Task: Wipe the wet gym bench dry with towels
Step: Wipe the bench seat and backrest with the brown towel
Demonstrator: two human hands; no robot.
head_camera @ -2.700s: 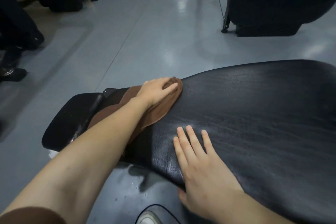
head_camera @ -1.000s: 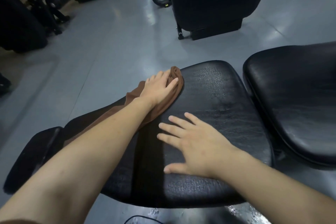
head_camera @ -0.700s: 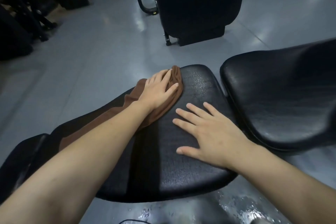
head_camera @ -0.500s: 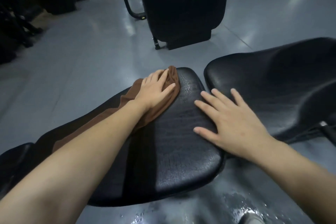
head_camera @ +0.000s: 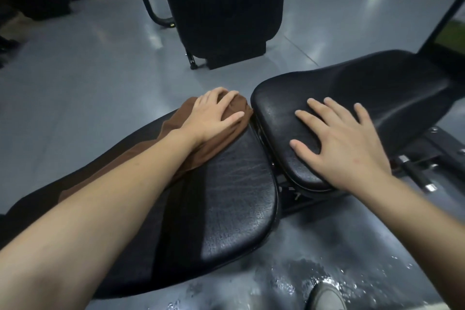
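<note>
A brown towel [head_camera: 214, 143] lies along the far edge of the long black bench pad [head_camera: 234, 199], pressed flat under the left hand [head_camera: 214, 116]. The right hand [head_camera: 344, 143] rests open, fingers spread, on the neighbouring seat pad [head_camera: 377, 93] above a wet floor [head_camera: 302, 282].

The left forearm [head_camera: 105, 199] hides most of the brown towel [head_camera: 214, 143].

A single head-worn camera looks forward and steeply down from close above the bench [head_camera: 234, 199], its wide lens bending the bench's edges. Both forearms reach in from the bottom corners, and grey floor [head_camera: 88, 88] fills the upper frame.
</note>
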